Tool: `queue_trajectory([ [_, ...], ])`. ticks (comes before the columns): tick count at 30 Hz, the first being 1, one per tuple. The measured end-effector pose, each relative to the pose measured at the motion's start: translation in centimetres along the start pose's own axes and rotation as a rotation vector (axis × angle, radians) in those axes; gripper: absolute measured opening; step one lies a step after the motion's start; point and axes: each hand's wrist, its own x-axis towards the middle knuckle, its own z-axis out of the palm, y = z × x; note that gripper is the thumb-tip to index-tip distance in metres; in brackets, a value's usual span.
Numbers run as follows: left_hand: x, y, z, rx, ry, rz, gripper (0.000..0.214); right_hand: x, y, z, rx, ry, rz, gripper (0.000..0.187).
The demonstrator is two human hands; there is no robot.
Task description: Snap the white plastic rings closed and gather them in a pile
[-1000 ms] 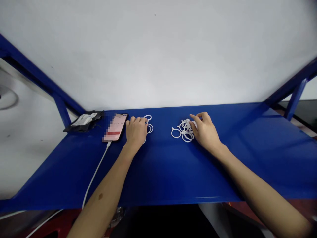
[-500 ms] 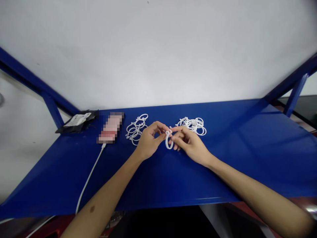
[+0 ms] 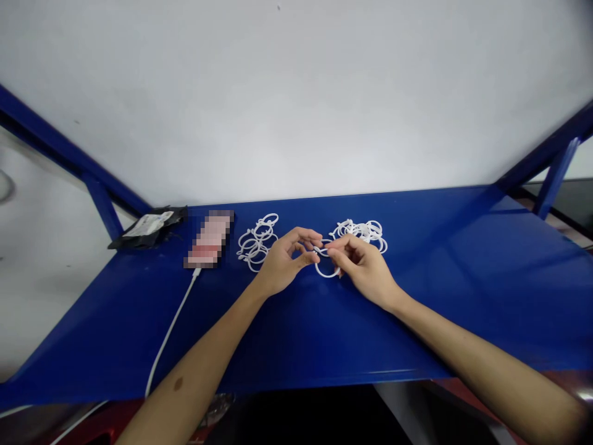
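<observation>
A white plastic curtain ring [image 3: 327, 275] is up between my two hands, its round part hanging below the fingers. My right hand [image 3: 364, 267] pinches its upper part between thumb and forefinger. At the ring's left end, my left hand [image 3: 287, 259] has its thumb and fingertips around the small end piece; how firmly they press is hard to see. Just behind my right hand lies a pile of similar white rings [image 3: 365, 232]. A second loose group of white rings [image 3: 252, 242] lies left of my left hand.
A blue table [image 3: 296, 346] carries everything, with a pale wall behind it. To the left lie a blurred-out phone [image 3: 208, 240] with a white cable [image 3: 171, 330] and a black plastic packet [image 3: 151, 227]. Blue frame bars [image 3: 102, 204] slope at both sides.
The ring has turned from nearly edge-on to showing its round face. My right forefinger has drawn back into a pinch, and my left fingers have loosened slightly.
</observation>
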Motion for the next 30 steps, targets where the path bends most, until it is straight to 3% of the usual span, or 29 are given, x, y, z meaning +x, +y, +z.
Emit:
queue_trajectory([
  [4,0.2,-0.3,-0.2,0.036,0.001,-0.008,0.043,-0.1,-0.1,0.0,0.045,-0.033,0.042,0.028],
  [9,0.1,-0.5,-0.2,0.158,0.088,0.01,0.041,-0.4,-0.1,-0.4,-0.031,-0.095,0.002,0.027],
  [15,-0.3,1.0,0.6,0.308,0.127,0.114,0.032,-1.3,0.4,0.5,-0.1,-0.2,-0.066,0.024],
  [19,-0.2,1.8,0.3,0.309,0.122,0.093,0.031,-1.2,0.9,0.9,-0.161,-0.06,-0.103,0.023],
  [23,0.1,1.5,-0.6,0.221,0.093,0.017,0.029,-0.1,1.3,-0.2,-0.294,0.131,-0.136,0.022],
  [27,0.1,1.2,-0.7,0.17,0.016,0.022,0.024,0.1,1.2,-0.7,-0.398,0.141,-0.193,0.018],
  [30,0.1,0.8,-0.5,0.185,0.028,0.0,0.021,-0.3,1.0,-0.3,-0.418,0.12,-0.229,0.017],
])
